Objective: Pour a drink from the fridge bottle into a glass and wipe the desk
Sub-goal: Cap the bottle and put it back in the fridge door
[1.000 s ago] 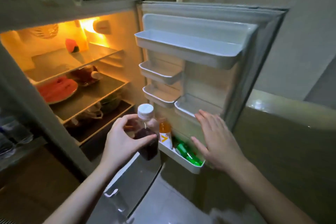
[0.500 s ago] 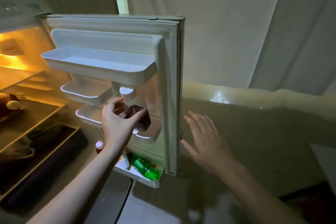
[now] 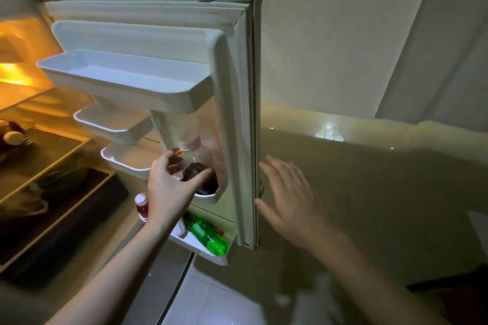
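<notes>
Head camera looked down at our two bare hands before the open fridge door (image 3: 239, 103). Our left hand (image 3: 169, 187) was wrapped around the fridge bottle (image 3: 196, 166), fingers (image 3: 169, 159) curled over one side and thumb pressed across the front, so the bottle was firmly in its grip. That bottle was clear plastic with a pale cap (image 3: 188, 144) and dark drink in its lower part; it stood roughly upright in front of the small door pocket (image 3: 211, 196) near the door's outer edge, though we could not tell whether its base rested in the pocket or hung just clear of it. Our right hand (image 3: 290, 200) was spread flat and empty, fingers straight and apart, its thumb just beside the outer edge of the door; whether it touched the door we could not tell.

Above the bottle the wide top door shelf (image 3: 124, 82) jutted out, with two smaller door trays (image 3: 113, 124) stepped beneath it. In the bottom door rack (image 3: 211, 257) lay a green bottle (image 3: 211, 237) on its side, and a red-filled bottle with a white cap (image 3: 141, 204) stood at the rack's inner end. At the left edge the fridge interior (image 3: 39, 155) glowed orange over its glass shelves.
</notes>
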